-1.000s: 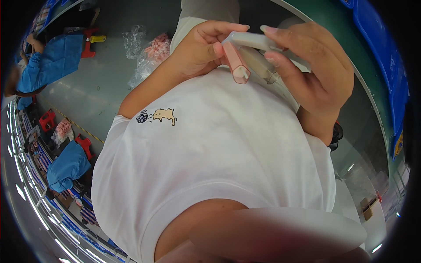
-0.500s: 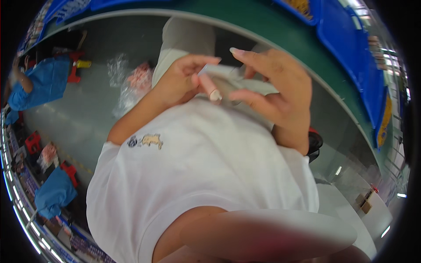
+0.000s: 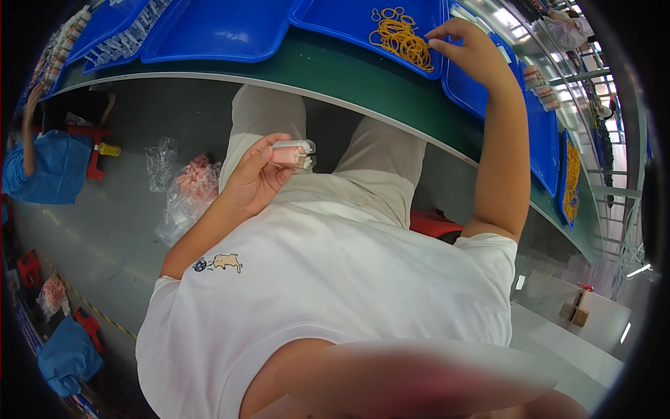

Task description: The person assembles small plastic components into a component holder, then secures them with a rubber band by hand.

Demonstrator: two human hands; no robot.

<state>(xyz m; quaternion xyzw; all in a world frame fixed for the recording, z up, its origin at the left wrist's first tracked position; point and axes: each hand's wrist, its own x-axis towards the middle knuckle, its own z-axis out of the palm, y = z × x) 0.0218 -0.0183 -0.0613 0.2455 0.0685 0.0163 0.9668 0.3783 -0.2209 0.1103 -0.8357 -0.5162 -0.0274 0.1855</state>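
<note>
My left hand point(image 3: 258, 174) is closed around a small bundle of pink and clear plastic tubes point(image 3: 292, 155), held above my lap. White parts show at the bundle's right end; the fingers hide its left end. My right hand point(image 3: 471, 52) is stretched out over the bench, at the right edge of a blue tray. Its thumb and index finger point left with a small gap between the tips, and I see nothing between them. Just left of those tips lies a heap of yellow rubber bands point(image 3: 405, 42) in the blue tray point(image 3: 328, 15).
More blue trays line the green bench point(image 3: 335, 70), one holding clear tubes point(image 3: 125, 35). Pink tube stacks point(image 3: 543, 87) stand at far right. Plastic bags with pink pieces point(image 3: 195, 185) lie on the floor at left. A person in blue point(image 3: 49, 164) sits further left.
My right hand has left the space near the bundle and reached up and right to the rubber bands. My left hand still holds the bundle, now slightly lower and further left.
</note>
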